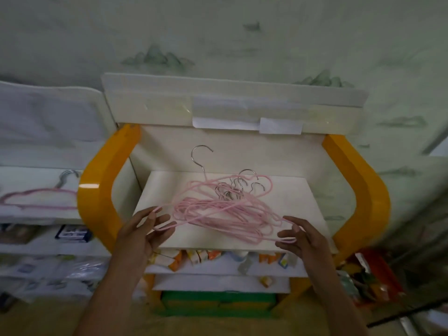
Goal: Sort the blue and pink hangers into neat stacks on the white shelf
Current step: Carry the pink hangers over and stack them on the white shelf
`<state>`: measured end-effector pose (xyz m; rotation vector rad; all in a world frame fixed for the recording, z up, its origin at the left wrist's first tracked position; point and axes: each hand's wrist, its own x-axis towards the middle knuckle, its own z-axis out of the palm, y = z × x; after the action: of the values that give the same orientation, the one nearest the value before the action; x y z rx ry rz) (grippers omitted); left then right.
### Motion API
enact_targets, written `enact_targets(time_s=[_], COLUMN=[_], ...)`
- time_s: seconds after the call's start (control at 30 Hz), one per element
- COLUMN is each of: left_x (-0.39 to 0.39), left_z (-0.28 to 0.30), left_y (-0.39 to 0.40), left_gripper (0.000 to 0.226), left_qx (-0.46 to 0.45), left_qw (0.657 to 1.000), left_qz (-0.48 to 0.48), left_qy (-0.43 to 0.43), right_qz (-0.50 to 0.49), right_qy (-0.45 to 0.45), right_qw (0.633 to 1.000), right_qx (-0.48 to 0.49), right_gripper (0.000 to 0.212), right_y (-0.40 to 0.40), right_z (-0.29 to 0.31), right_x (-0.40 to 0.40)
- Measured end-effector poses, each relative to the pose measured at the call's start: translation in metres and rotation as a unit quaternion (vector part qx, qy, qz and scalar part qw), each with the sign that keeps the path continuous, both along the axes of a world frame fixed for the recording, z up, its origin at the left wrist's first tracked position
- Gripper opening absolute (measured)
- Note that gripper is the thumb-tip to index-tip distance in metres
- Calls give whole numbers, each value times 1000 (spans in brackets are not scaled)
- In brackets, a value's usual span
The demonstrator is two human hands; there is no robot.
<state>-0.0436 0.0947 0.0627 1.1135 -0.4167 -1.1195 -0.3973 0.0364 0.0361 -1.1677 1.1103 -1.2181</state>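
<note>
Both hands, L (143, 229) & R (297, 235), pinch ends of pink hangers (225, 212) on white shelf (298, 197).

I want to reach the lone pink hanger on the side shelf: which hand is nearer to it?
Left. The left hand is beside that lone pink hanger, just past the yellow post; the right hand is farther, across the pile.

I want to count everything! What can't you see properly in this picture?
- How many pink hangers (head view): they overlap in a tangle.
- Whether each hand's grip is closed: left hand and right hand fingers blur over the hanger ends.
- Boxes below: the white shelf hides their tops.
- Blue hangers: none in view.
</note>
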Motion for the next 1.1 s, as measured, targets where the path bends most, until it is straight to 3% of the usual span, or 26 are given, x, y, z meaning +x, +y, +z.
enact_targets(time_s=[0.37,0.57,1.1], left_x=[52,95,302], left_z=[8,16,5], left_y=[100,149,272], left_gripper=[28,21,30], left_qx=[-27,-46,-15], left_qw=[992,984,973], left_qz=[100,153,223], left_qy=[-75,-73,-60], right_qz=[98,147,168], right_qy=[6,14,26], right_qw=[995,989,984], right_qx=[2,-14,-55], right_gripper=[23,23,26], right_y=[25,42,126], right_z=[4,12,20], right_x=[69,135,370])
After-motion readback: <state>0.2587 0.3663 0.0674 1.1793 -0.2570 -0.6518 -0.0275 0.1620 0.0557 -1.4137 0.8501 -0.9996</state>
